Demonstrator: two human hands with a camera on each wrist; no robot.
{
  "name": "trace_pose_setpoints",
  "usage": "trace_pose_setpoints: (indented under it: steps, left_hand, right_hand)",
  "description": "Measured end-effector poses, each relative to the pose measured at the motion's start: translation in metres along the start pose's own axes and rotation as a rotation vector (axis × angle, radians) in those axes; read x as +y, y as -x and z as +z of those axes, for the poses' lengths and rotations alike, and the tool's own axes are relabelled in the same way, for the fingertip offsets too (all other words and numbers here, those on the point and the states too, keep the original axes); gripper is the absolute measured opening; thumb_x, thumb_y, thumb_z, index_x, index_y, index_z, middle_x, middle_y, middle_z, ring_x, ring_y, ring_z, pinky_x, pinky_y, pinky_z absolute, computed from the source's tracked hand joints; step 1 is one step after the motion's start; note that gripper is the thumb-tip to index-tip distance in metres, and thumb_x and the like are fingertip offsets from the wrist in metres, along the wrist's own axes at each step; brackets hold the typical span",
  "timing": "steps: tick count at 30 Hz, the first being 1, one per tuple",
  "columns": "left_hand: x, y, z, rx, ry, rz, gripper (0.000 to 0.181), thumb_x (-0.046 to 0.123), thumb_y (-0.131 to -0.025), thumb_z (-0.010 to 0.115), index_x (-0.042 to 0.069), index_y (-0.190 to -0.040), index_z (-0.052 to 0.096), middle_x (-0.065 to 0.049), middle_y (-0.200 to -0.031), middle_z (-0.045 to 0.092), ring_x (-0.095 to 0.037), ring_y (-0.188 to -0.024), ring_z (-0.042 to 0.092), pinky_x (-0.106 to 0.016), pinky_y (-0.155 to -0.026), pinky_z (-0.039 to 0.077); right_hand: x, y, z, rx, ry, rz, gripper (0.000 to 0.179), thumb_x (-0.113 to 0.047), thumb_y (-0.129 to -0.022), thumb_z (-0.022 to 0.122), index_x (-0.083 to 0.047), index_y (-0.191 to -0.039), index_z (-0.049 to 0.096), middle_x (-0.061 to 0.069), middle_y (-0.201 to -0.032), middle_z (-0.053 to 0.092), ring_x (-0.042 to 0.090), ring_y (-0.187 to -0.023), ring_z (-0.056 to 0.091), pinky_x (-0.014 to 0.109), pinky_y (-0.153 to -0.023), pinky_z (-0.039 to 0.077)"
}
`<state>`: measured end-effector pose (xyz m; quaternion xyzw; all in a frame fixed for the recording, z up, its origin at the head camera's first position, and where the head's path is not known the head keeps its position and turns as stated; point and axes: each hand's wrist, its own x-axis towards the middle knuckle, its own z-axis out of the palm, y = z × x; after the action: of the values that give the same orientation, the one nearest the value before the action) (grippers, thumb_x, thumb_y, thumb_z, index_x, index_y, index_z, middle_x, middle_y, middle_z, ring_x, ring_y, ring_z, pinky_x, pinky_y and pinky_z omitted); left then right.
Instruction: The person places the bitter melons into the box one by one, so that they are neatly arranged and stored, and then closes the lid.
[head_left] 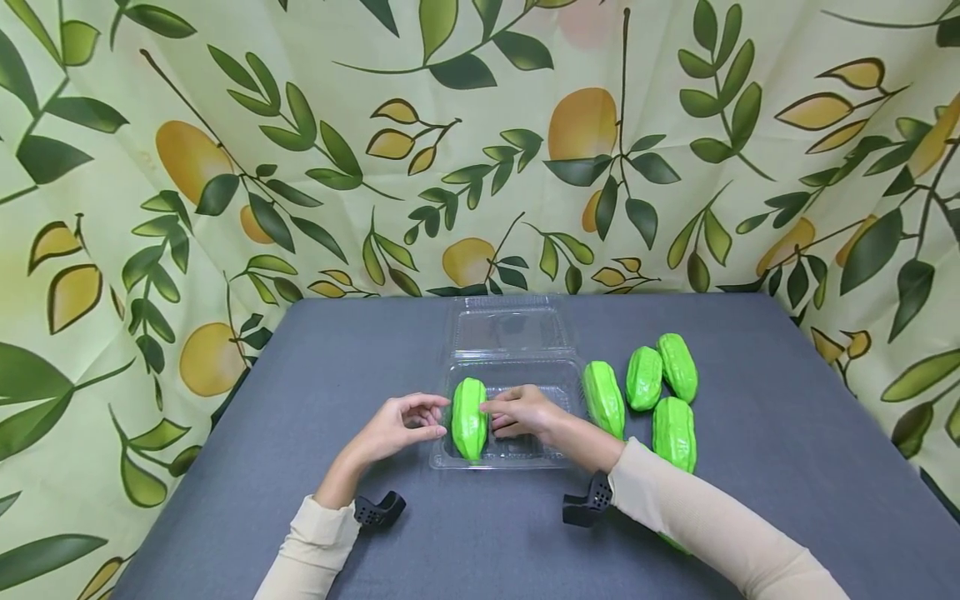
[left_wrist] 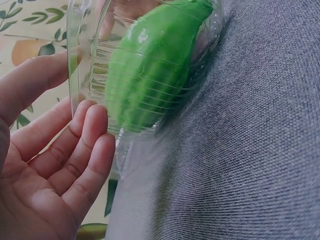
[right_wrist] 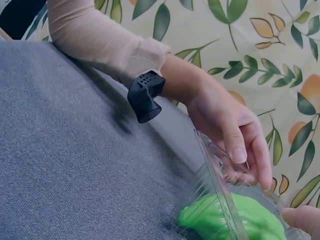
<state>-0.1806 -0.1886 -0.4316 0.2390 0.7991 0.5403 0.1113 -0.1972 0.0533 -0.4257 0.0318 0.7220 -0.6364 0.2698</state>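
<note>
Apparently loading a box (head_left: 517, 461), with one gourd (head_left: 469, 421) lying inside at left, between a relaxed, open left hand (head_left: 399, 429) and a loosely open right hand (head_left: 528, 412); probably calling next for reaching right to another gourd (head_left: 676, 433).

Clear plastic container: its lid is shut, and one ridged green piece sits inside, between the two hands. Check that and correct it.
The lid is not shut: the head view shows it open, folded back on the far side of the clear plastic container. One ridged green piece does sit inside, between the left hand and the right hand.
</note>
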Motion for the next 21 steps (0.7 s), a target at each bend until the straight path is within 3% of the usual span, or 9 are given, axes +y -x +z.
trace_pose_setpoints:
  steps: [7, 21]
  left_hand:
    - [-0.001, 0.001, 0.000, 0.004, -0.004, 0.008, 0.040, 0.003, -0.083, 0.072, -0.011, -0.119, 0.059, -0.029, -0.097, 0.062, 0.003, -0.081, 0.057, -0.015, -0.077, 0.052]
    - [0.000, 0.000, -0.002, -0.001, -0.018, -0.003, 0.040, 0.005, -0.083, 0.072, -0.010, -0.119, 0.060, -0.027, -0.098, 0.062, 0.002, -0.081, 0.057, -0.015, -0.077, 0.052]
  right_hand:
    - [-0.001, 0.007, -0.005, 0.006, 0.005, -0.010, 0.050, -0.015, -0.089, 0.066, 0.015, -0.125, 0.048, 0.028, -0.113, 0.063, 0.018, -0.085, 0.067, 0.036, -0.083, 0.060]
    - [-0.002, 0.027, -0.023, -0.026, -0.053, -0.059, 0.051, -0.013, -0.091, 0.062, 0.016, -0.128, 0.043, 0.032, -0.124, 0.057, 0.021, -0.093, 0.068, 0.034, -0.087, 0.059]
